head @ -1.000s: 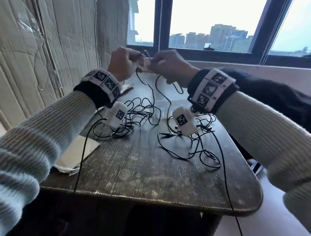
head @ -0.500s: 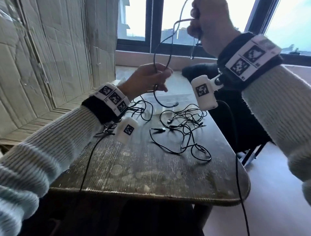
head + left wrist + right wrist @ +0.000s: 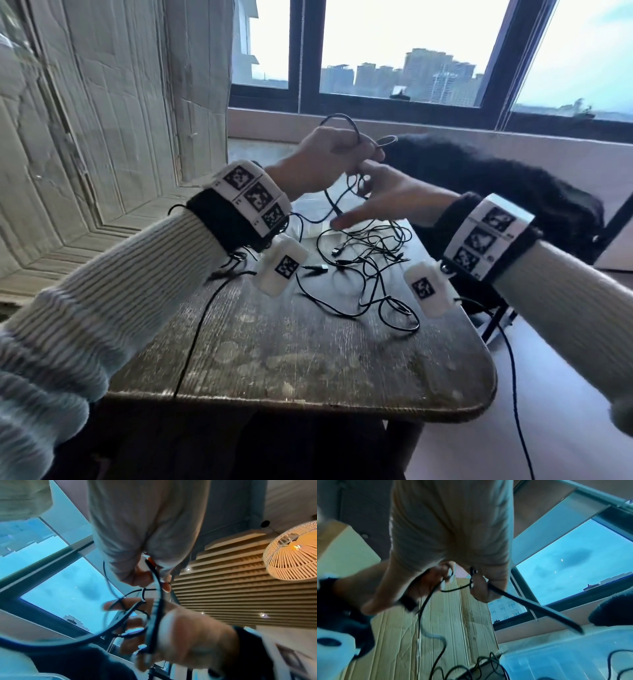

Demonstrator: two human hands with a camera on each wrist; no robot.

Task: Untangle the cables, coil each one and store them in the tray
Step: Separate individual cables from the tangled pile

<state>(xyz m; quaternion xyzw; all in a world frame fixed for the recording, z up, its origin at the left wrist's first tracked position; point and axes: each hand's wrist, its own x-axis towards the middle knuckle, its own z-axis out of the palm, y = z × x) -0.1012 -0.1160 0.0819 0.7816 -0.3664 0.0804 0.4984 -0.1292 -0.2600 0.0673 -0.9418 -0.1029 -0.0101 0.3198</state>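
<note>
Above table (image 3: 308,359), left hand (image 3: 325,154) grips cable (image 3: 343,117) — blurred

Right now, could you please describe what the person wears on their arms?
The left sleeve and right sleeve are cream ribbed knit. Each wrist has a black band with a white strip of three square codes; a small white coded block hangs below, trailing a thin black wire.

One thin black cable (image 3: 337,118) is held up in loose loops above a tangle of black cables (image 3: 371,263) that is spread on the table (image 3: 308,359) beside the clear tray (image 3: 556,655).
</note>
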